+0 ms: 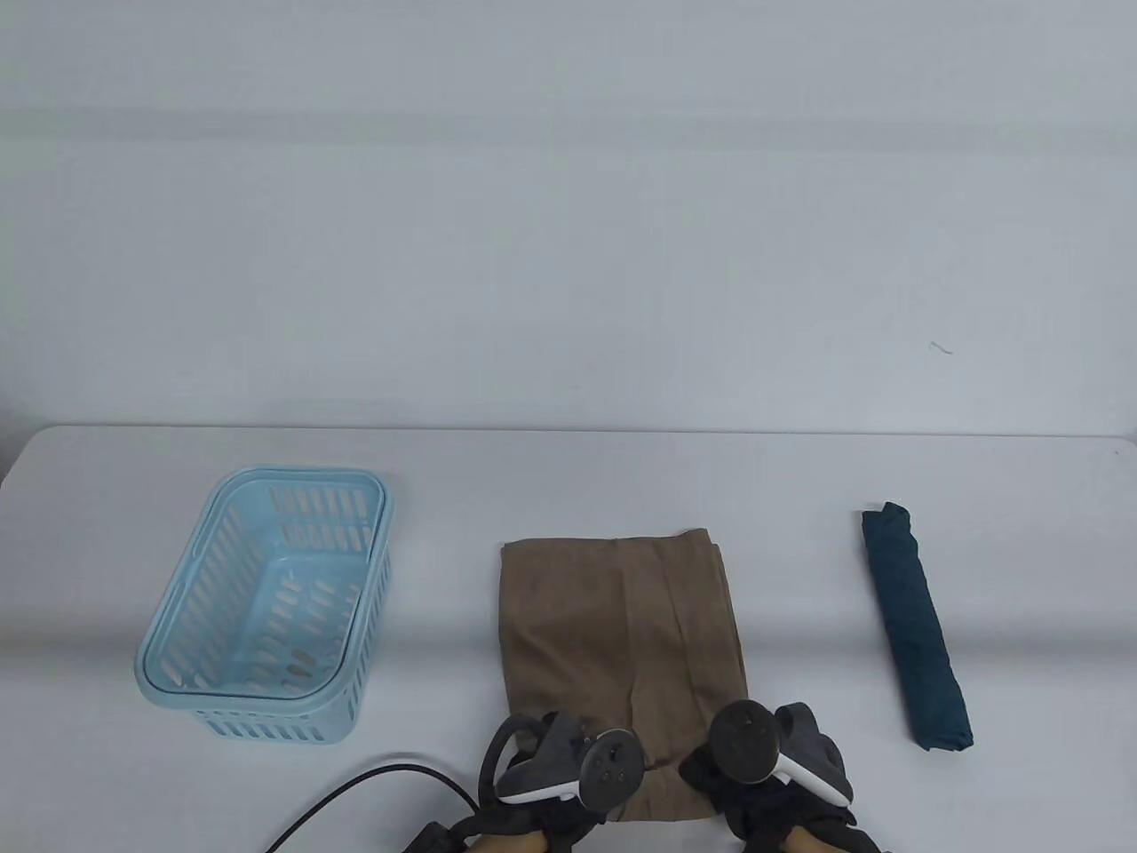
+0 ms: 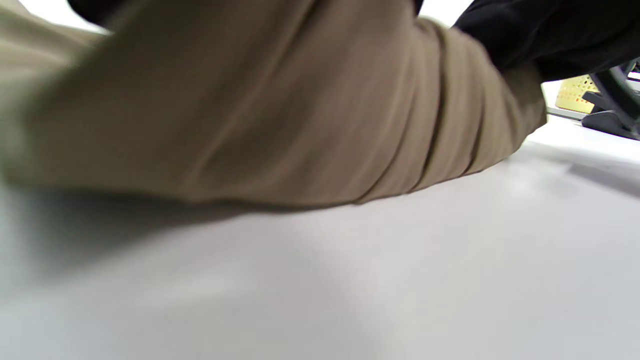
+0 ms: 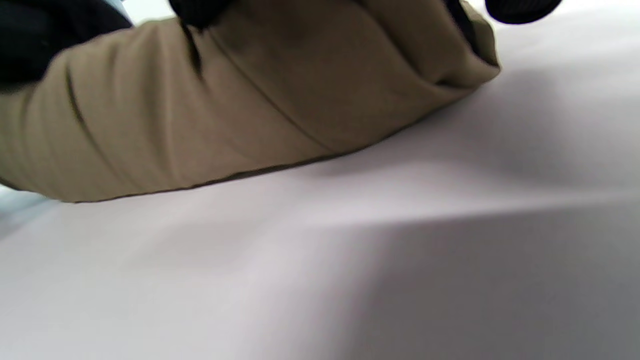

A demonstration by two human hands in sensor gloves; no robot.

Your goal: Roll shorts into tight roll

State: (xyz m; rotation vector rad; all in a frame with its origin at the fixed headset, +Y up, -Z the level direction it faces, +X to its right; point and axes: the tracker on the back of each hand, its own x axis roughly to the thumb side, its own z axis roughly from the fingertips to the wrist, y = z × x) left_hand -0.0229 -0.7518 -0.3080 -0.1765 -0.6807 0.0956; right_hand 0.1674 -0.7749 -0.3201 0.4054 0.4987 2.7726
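The brown shorts (image 1: pixel 622 640) lie folded flat on the white table, long side running away from me. Their near edge is curled up into a low roll, seen close in the left wrist view (image 2: pixel 280 110) and the right wrist view (image 3: pixel 240 115). My left hand (image 1: pixel 568 769) grips the near left part of that edge. My right hand (image 1: pixel 764 764) grips the near right part. Black gloved fingers (image 3: pixel 30 45) wrap over the fold in the right wrist view. The trackers hide most of the fingers in the table view.
A light blue slotted basket (image 1: pixel 266 604) stands to the left of the shorts. A dark teal rolled garment (image 1: pixel 915 626) lies to the right. A black cable (image 1: pixel 355 791) runs along the table's near edge by my left hand.
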